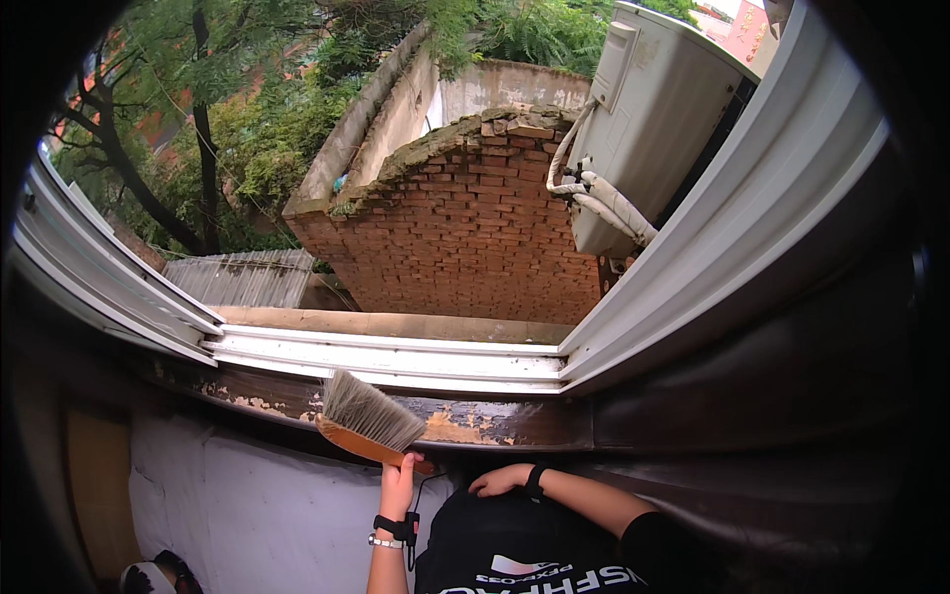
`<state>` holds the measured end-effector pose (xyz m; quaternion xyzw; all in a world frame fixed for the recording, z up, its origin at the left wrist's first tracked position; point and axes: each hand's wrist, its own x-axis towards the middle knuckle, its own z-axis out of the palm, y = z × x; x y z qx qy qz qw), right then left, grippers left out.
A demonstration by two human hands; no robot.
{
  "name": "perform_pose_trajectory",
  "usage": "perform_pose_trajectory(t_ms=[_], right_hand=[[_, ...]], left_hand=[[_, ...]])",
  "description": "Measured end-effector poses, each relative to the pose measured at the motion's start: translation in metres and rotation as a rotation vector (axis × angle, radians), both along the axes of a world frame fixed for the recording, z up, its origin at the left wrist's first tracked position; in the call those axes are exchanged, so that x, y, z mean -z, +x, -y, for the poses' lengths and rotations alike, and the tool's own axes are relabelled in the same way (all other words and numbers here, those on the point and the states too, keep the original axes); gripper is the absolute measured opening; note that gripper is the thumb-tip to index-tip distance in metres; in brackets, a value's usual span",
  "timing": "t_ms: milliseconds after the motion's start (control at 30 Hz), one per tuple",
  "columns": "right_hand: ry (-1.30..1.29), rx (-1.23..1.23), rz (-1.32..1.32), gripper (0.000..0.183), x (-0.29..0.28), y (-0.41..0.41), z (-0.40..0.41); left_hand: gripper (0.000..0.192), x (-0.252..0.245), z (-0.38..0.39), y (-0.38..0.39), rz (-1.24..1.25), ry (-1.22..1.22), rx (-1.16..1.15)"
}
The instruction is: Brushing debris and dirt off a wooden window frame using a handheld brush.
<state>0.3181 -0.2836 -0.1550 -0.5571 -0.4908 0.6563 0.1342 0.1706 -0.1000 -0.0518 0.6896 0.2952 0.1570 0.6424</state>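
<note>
My left hand (398, 481) grips the end of an orange wooden-handled bench brush (371, 419). Its pale bristles point up and touch or overlap the dark window sill (534, 423), whose paint is peeling, just below the white sliding window track (386, 360). A black strap and a metal-banded watch circle my left wrist, with a thin black cable beside them. My right hand (499, 481) rests against the front of my black shirt (519, 534), its fingers loosely bent; whether they hold anything cannot be told. A black band is on that wrist.
White window frames (742, 200) rise on both sides of the opening. Outside are an outdoor air-conditioner unit (660, 111) with wrapped pipes, a broken brick wall (460, 230), a corrugated roof (241, 278) and trees. A pale sheet-covered surface (274, 520) lies at lower left.
</note>
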Motion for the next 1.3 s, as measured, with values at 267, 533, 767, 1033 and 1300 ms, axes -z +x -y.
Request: perform_pose_trajectory(t_ms=[267,533,767,1033,1300], right_hand=[[-0.05,0.102,0.025,0.026,0.009,0.001,-0.002],[0.346,0.069,0.15,0.023,-0.143,0.012,0.012],[0.985,0.391,0.182,0.021,-0.38,0.035,0.028],[1.812,0.154,-0.034,0.024,-0.456,0.034,0.037],[1.797,0.669,0.307,0.016,-0.425,0.02,0.058]], left_hand=[[0.024,-0.003,0.0,0.006,0.001,0.0,-0.006],[0.028,0.015,-0.007,-0.009,-0.03,0.023,-0.011],[0.025,0.01,-0.009,-0.01,-0.028,0.085,-0.008],[0.026,-0.007,-0.012,0.003,-0.081,0.104,0.023],[0.022,-0.002,-0.007,-0.003,-0.08,0.159,0.012]])
